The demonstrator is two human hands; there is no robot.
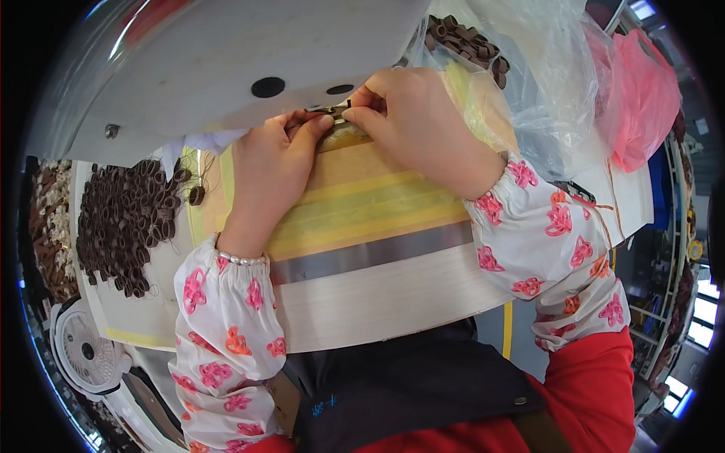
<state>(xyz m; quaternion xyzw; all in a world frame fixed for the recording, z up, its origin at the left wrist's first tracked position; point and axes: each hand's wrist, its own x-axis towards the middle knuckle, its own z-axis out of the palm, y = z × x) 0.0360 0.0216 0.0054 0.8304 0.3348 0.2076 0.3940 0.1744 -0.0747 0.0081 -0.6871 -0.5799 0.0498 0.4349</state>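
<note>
Under the white sewing machine's head (204,68), both my hands meet at the stitching area. My left hand (276,147) is closed in a pinch, thumb and forefinger together beside the metal presser parts (336,113). From the right my right hand (400,109) comes in, its thumb and forefinger also pinched close to the same spot. Whatever small dark piece lies between the fingertips is mostly hidden. Left of my left hand, many small dark brown fabric loops (124,219) with loose threads lie heaped on the table (377,302).
More brown loops (468,41) sit at the back right by a clear plastic bag (544,83). A pink bag (642,98) stands farther right. Yellow tape (355,204) and a grey metal strip (370,253) cross the tabletop. A white fan (84,351) is at lower left.
</note>
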